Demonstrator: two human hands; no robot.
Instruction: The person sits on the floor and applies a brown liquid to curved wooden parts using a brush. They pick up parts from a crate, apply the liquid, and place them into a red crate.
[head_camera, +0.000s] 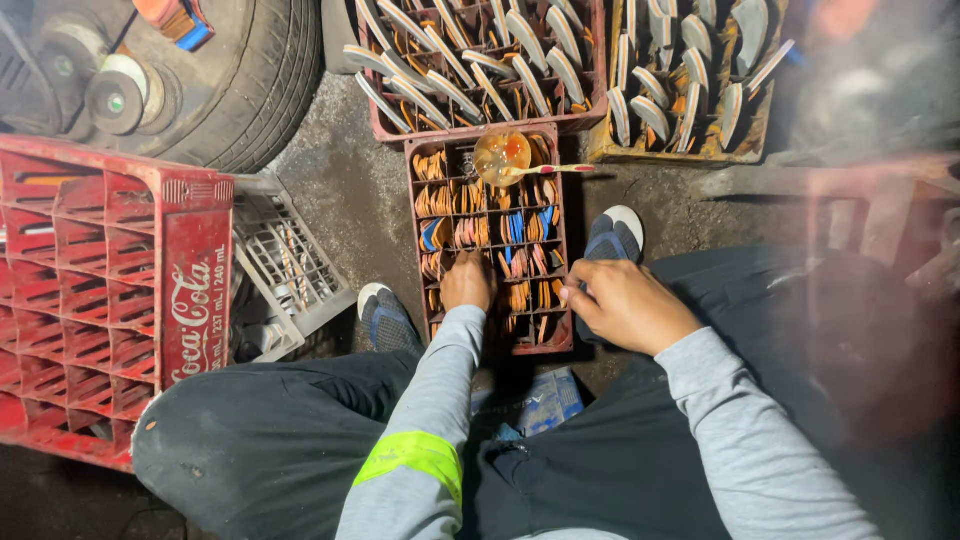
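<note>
Crate (493, 345) looks mostly full of pads (513, 228) (few slots bare); left hand (468, 282) digs in, grip hidden, right hand (625, 305) curled, contents unclear.

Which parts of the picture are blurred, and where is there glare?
Head view: the right edge is smeared and hazy; the red crate between the feet and both hands, left and right, are sharp; the small round dish on the crate glints.

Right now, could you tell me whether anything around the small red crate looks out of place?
One oddity: a small clear dish of orange liquid sits on the far end of the small red crate, with a stick across it. Both the left hand and right hand are at the crate's near end.
</note>
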